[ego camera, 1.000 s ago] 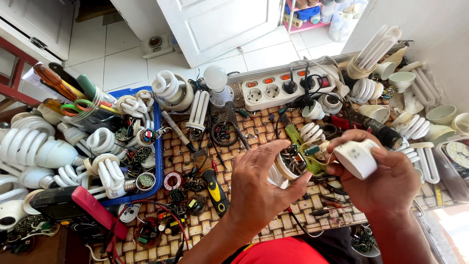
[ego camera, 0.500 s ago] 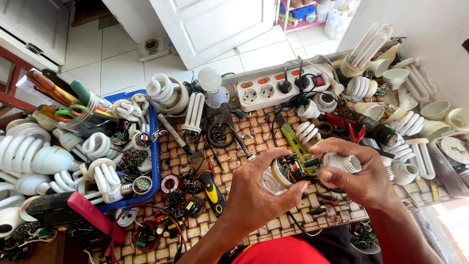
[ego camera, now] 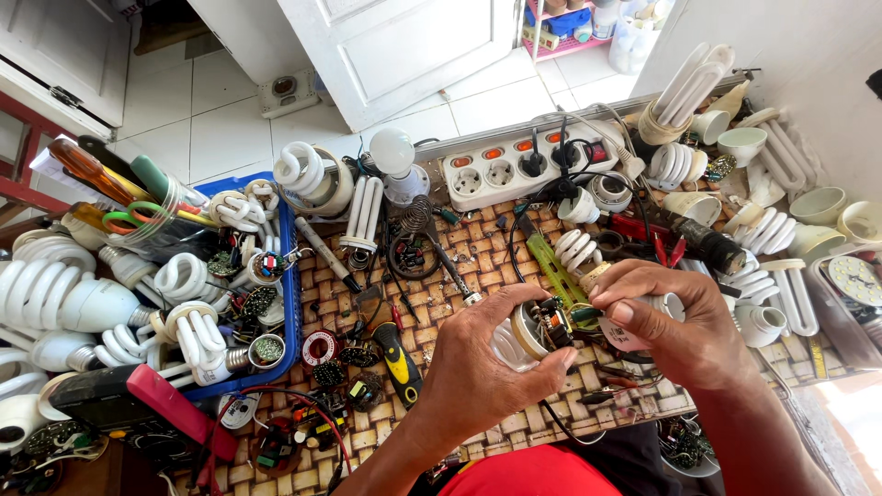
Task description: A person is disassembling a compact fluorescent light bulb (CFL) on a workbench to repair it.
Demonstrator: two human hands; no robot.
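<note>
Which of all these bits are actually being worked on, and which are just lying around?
In hand:
left hand
right hand
opened lamp base
white cap

Lying about:
power strip
blue tray
yellow-handled tool
scissors

Compared with a second ago, the right hand (ego camera: 675, 317) no longer holds the white cap (ego camera: 643, 321) raised and apart from the bulb (ego camera: 519, 335); it now sits just beside the bulb, cap pressed near its exposed circuit board (ego camera: 554, 323). The left hand (ego camera: 487, 367) tilts the bulb's open end toward the cap.
</note>
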